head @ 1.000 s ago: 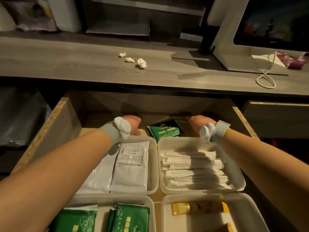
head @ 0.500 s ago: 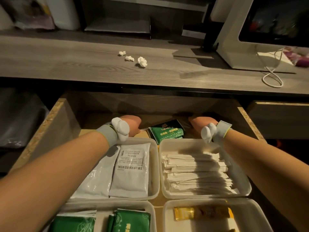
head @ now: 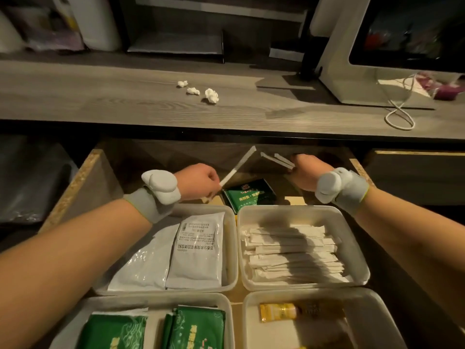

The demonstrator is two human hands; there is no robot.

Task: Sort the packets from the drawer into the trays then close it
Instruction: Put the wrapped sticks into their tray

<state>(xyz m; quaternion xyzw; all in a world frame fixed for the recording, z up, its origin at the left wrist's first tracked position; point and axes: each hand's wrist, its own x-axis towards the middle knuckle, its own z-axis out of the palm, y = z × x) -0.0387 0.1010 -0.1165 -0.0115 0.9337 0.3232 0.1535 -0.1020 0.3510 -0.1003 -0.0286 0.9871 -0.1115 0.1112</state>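
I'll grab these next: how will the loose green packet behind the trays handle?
The green packet lies flat on the drawer floor, so it probably won't roll. It looks thin, likely light. Its glossy wrapper may be slippery.

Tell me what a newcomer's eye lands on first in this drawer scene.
First, the two hands at the back of the open drawer: the left hand pinches one white stick packet, and the right hand holds a couple more. Next, the tray of white stick packets below the right hand stands out, pale against the dark wood. A loose green packet lies between the hands, behind the trays.
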